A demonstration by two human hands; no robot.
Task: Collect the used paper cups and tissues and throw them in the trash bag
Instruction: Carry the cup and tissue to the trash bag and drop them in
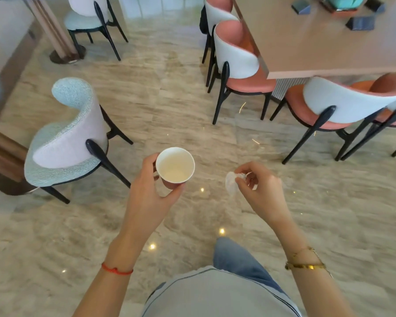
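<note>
a paper cup (pixel 175 165) sits upright in the curled left hand (pixel 150 188); the right hand (pixel 258 191) pinches a crumpled tissue (pixel 231 183), both above the marble floor (pixel 169 92). collecting seems done; next, find the unseen trash bag.

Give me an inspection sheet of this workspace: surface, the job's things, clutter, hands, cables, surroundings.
Surface: glossy marble-look floor with light reflections.
Job's things: white paper cup, upright and looking empty, in the left hand; crumpled white tissue in the right hand; no trash bag in view.
Clutter: dark boxes on the long table.
Hands: left hand grips the cup from the side and below; right hand pinches the tissue.
Cables: nothing seen.
Surroundings: pale blue chair at left, pink chairs tucked along the table at right.
</note>
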